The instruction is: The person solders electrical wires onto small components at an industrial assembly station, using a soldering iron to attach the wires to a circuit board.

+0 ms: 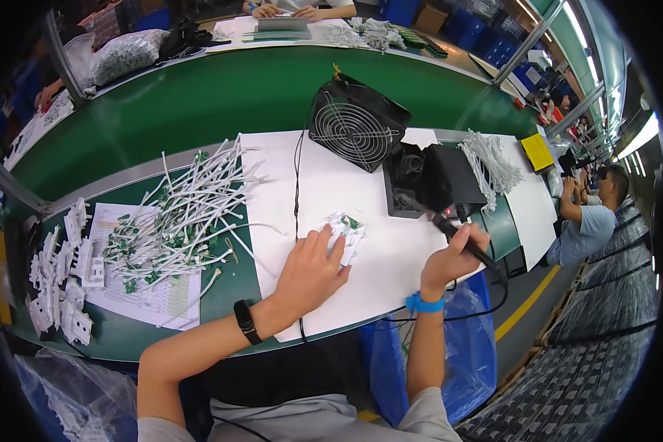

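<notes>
A small white moulded plastic part with a green circuit board [352,237] lies on a smooth white sheet [390,272], which covers the middle of the green desk [225,283]. At left, thin, pale wires with small green boards [177,221] tangle in a loose heap, partly over a printed paper sheet [140,303]; beside them are piled angular, notched white plastic pieces [62,276]. Behind the part stands a square black fan with a round wire guard [357,125], and right of it a boxy black unit [455,177].

The left hand [315,269] has its fingers bent and slightly parted, tips at the part's left side; whether they pinch it or only steady it, I cannot tell. The right hand's [453,261] fingers are closed around a slim black pen-shaped tool [453,230], its tip toward a black holder [405,184].

The white sheet stretches between the part and the curved front edge of the desk, and from the part rightward to the right hand. The fan and black unit bound this room behind, the wire heap on the left.
</notes>
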`<move>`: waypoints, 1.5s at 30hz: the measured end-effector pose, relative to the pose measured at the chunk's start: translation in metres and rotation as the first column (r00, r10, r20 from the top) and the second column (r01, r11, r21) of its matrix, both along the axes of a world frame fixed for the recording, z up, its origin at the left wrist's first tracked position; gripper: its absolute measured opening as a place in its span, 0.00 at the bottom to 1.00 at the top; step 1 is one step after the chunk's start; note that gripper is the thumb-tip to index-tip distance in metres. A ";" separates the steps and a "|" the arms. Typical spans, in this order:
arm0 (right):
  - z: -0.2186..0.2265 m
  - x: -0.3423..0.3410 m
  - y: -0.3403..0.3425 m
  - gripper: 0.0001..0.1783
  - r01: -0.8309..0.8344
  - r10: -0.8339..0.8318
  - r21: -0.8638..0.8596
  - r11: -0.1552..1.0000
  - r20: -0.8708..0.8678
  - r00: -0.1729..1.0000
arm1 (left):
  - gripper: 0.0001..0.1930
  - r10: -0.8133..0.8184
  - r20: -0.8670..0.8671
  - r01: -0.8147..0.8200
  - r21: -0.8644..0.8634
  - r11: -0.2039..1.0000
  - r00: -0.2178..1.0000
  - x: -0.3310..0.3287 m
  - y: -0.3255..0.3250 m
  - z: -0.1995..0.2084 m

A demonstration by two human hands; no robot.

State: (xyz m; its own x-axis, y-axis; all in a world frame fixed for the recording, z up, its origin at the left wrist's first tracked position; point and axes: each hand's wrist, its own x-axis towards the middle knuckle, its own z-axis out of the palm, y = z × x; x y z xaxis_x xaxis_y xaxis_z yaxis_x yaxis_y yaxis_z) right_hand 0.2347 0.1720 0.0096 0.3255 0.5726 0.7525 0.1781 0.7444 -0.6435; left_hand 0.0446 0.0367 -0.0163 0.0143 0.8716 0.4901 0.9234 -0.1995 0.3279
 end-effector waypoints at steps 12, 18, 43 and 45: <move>0.034 -0.030 0.068 0.09 -0.046 0.151 -0.209 0.977 0.521 0.840 | 0.26 -0.010 -0.005 0.010 0.026 1.000 1.000 0.000 -0.001 -0.001; 0.038 -0.030 0.048 0.14 0.040 0.140 -0.383 0.923 0.430 0.892 | 0.26 -0.011 -0.029 0.012 0.008 1.000 1.000 0.001 -0.001 -0.004; -0.007 -0.017 0.034 0.26 0.052 0.173 -0.520 0.852 0.375 0.911 | 0.27 -0.050 -0.040 0.053 0.069 0.996 0.998 -0.001 -0.009 0.012; -0.011 -0.031 0.003 0.20 0.004 0.180 -0.503 0.864 0.318 0.931 | 0.27 -0.064 -0.026 0.067 0.116 0.991 0.998 -0.010 -0.015 0.044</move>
State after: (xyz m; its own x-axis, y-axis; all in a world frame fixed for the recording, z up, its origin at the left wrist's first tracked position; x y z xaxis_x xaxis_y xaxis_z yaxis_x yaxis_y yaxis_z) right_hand 0.2036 0.1746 -0.0010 0.0308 0.9069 0.4203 0.4041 0.3733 -0.8351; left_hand 0.0346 0.0214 0.0278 0.0818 0.8053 0.5872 0.9139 -0.2957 0.2781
